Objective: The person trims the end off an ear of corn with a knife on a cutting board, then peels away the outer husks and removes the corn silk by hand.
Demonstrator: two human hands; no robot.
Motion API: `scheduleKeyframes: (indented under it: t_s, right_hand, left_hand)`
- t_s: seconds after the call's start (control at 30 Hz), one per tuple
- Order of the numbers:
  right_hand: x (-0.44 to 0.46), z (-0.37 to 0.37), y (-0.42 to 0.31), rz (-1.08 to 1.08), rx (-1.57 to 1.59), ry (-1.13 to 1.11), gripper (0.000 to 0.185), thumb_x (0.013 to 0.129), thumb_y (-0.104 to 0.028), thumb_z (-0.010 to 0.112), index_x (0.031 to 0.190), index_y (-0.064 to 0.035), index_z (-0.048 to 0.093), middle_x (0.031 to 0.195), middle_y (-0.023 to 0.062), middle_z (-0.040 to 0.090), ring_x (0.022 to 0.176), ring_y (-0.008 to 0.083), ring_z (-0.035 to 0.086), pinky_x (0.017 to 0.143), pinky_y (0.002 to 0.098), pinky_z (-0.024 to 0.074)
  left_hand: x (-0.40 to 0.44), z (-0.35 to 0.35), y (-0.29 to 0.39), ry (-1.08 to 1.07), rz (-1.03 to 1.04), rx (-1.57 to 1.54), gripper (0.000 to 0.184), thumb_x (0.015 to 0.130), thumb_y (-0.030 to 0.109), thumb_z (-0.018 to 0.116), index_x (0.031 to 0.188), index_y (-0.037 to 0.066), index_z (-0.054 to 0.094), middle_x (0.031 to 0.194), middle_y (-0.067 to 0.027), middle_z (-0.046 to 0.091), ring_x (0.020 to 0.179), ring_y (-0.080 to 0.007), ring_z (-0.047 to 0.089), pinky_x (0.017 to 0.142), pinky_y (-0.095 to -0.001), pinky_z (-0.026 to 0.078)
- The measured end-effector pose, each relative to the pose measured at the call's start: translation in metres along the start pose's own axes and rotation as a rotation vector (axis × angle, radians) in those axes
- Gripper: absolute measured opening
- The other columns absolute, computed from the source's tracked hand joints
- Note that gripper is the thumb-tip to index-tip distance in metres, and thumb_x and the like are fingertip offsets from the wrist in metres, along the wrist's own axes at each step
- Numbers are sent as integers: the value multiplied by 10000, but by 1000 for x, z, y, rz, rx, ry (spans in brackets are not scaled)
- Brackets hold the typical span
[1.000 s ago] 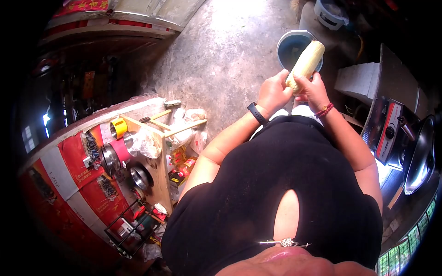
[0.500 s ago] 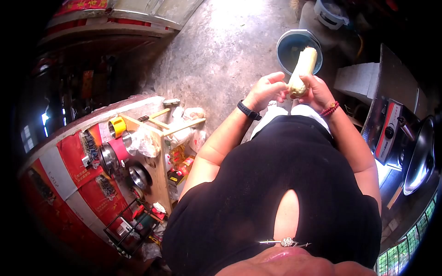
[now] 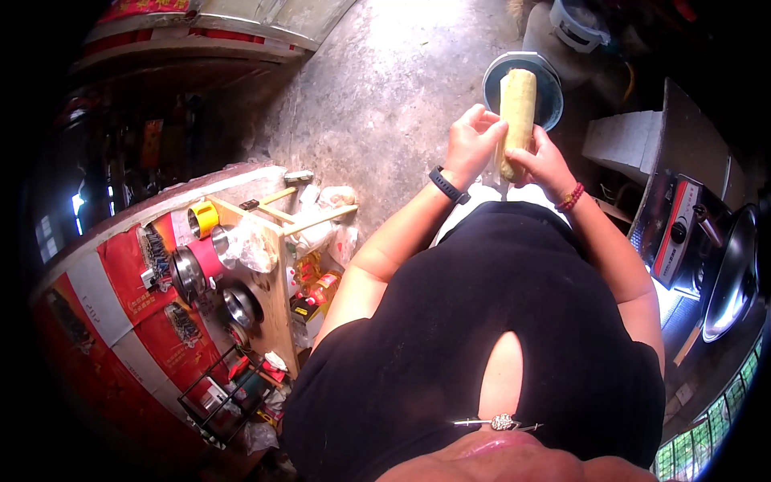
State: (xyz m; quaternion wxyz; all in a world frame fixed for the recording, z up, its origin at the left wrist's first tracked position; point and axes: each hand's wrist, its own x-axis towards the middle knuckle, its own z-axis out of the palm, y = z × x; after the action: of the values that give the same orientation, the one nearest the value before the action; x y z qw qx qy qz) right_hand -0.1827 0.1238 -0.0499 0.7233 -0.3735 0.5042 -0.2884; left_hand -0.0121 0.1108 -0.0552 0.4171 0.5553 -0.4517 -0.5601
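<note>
Your right hand [image 3: 548,169] grips the corn [image 3: 520,104], left hand [image 3: 472,143] pinching its left edge; looks mostly bare, one pale strip [image 3: 504,90] left!

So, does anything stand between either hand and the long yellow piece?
Nothing visible does. The right hand holds the long yellow piece directly, near the end closest to the body; the left hand is right at its left side, contact there unclear.

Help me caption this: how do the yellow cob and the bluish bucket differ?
The yellow cob is long and narrow; the bluish bucket is round and wider. The cob is in the right hand; the bucket stands on the floor. Both are partly hidden from view.
</note>
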Motion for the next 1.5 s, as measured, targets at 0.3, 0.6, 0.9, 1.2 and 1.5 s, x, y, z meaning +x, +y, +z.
scheduleKeyframes:
  t_s: [0.3, 0.6, 0.9, 1.2, 1.5]
  right_hand:
    - [3, -2, 12, -111, -56, -47, 708, 765, -199, 698, 1351, 15, 364, 1229, 147, 542, 1122, 212, 538, 946, 341, 454]
    - [4, -17, 6, -9, 212, -258, 683, 750, -100, 542, 1392, -25, 323, 1238, 107, 495, 1107, 177, 505, 961, 301, 415]
    - [6, -16, 6, -83, 174, -353, 745, 770, -87, 565, 1442, -31, 250, 1322, 108, 423, 1232, 185, 408, 1076, 331, 301]
    - [15, -2, 16, -145, 198, 14, 621, 851, -317, 715, 1277, -19, 376, 1203, 157, 511, 1128, 200, 508, 982, 331, 404]
    - [13, 6, -1, -231, 255, 129, 461, 907, -252, 655, 1213, 20, 443, 1134, 105, 566, 1000, 130, 558, 883, 266, 458]
  left_hand:
    - [2, 0, -1, 161, 39, 266, 106, 801, 19, 628, 862, 14, 542, 757, -41, 630, 673, -92, 603, 561, -245, 496]
    - [2, -9, 3, -77, -318, -293, 129, 832, 93, 614, 884, 84, 496, 848, -39, 599, 698, -106, 565, 643, -272, 495]
    - [-1, 10, 15, -255, -274, -568, 455, 982, 366, 472, 1290, 32, 479, 1175, -73, 566, 1084, -167, 528, 944, -319, 418]
    - [-1, 19, 5, -231, -96, -619, 457, 1033, 283, 360, 1417, 34, 355, 1319, -87, 495, 1173, -152, 486, 1006, -297, 382]
    - [-6, 22, 18, -168, -125, -745, 421, 1030, 228, 347, 1388, 7, 368, 1319, -119, 495, 1197, -200, 490, 1043, -342, 361]
